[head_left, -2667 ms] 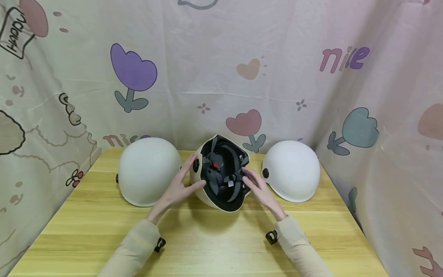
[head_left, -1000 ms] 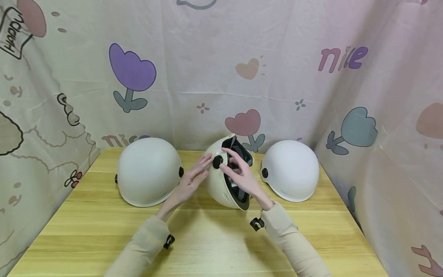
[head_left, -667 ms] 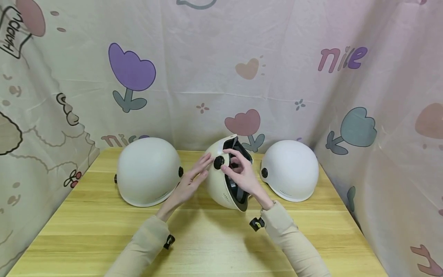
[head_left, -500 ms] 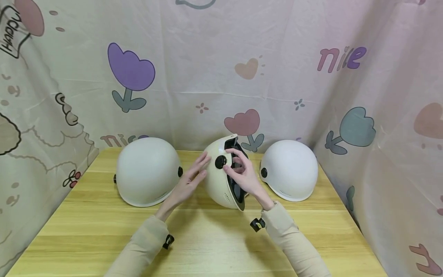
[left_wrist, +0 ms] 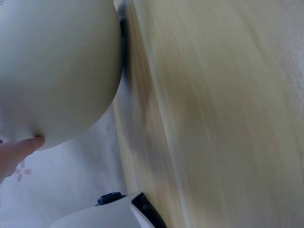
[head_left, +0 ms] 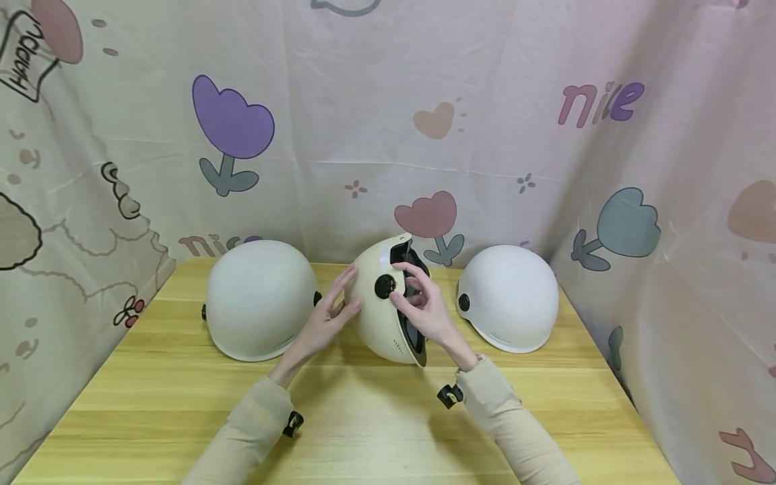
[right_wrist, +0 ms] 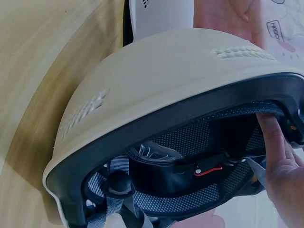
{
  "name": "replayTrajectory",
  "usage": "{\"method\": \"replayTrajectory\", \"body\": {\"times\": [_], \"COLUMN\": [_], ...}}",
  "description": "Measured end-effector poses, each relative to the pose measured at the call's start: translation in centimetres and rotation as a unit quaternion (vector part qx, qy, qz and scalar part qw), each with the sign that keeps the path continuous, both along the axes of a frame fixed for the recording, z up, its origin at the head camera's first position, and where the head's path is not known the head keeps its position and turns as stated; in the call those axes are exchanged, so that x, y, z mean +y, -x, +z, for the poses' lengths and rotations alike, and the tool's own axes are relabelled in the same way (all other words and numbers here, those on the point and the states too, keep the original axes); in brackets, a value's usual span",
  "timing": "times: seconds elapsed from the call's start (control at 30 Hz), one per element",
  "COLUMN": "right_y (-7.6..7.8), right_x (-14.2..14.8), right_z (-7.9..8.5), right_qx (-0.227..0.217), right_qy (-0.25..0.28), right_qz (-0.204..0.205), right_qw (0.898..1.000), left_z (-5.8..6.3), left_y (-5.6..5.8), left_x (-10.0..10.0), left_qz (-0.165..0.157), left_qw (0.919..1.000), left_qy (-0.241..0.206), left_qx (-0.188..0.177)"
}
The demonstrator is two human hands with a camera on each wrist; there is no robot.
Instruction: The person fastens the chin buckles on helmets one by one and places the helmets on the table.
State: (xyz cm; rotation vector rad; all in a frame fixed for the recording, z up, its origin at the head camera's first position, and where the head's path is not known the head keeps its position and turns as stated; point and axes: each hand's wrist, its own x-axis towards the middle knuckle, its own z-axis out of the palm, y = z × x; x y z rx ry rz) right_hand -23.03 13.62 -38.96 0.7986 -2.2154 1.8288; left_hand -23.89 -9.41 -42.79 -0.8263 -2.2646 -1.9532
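Note:
A cream helmet [head_left: 378, 323] lies on its side in the middle of the table, its dark padded opening turned to the right. My right hand [head_left: 422, 306] pinches its rim beside a round black knob [head_left: 384, 286]. In the right wrist view, fingers of the right hand [right_wrist: 281, 171] reach inside the opening, near the grey lining, straps [right_wrist: 116, 190] and a red tab [right_wrist: 207, 171]. My left hand [head_left: 324, 323] touches the left side of the shell with extended fingers. A fingertip also meets the smooth cream shell [left_wrist: 61, 71] in the left wrist view.
One white helmet [head_left: 261, 303] stands dome up on the left, and another [head_left: 512, 300] on the right, both with black side knobs. Under them is a wooden table [head_left: 376, 431]. A printed curtain [head_left: 339, 108] hangs behind and along both sides.
The cream helmet's opening has swung from facing up towards me to facing right. My right hand crossed from the far rim to the knob side. Lately helmet and left hand shifted slightly left.

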Motion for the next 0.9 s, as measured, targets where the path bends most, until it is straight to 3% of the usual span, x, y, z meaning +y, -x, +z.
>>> {"method": "replayTrajectory", "body": {"times": [0.23,0.5,0.73,0.9], "right_y": [0.0,0.0,0.1,0.0], "right_x": [0.0,0.1,0.1,0.1], "right_z": [0.4,0.9,0.9,0.9], "right_qx": [-0.008,-0.04,-0.091,-0.095], "right_qy": [0.059,0.079,0.18,0.202], "right_qz": [0.016,0.002,0.044,0.077], "right_qw": [0.998,0.996,0.979,0.972], "left_z": [0.2,0.5,0.9,1.4], "left_y": [0.2,0.5,0.6,0.6], "left_x": [-0.2,-0.7,-1.0,-1.2], "left_qz": [0.02,0.036,0.041,0.047], "left_qw": [0.9997,0.9993,0.9991,0.9987], "left_qy": [0.012,0.014,0.008,0.017], "left_qx": [0.006,0.001,0.002,0.008]}}
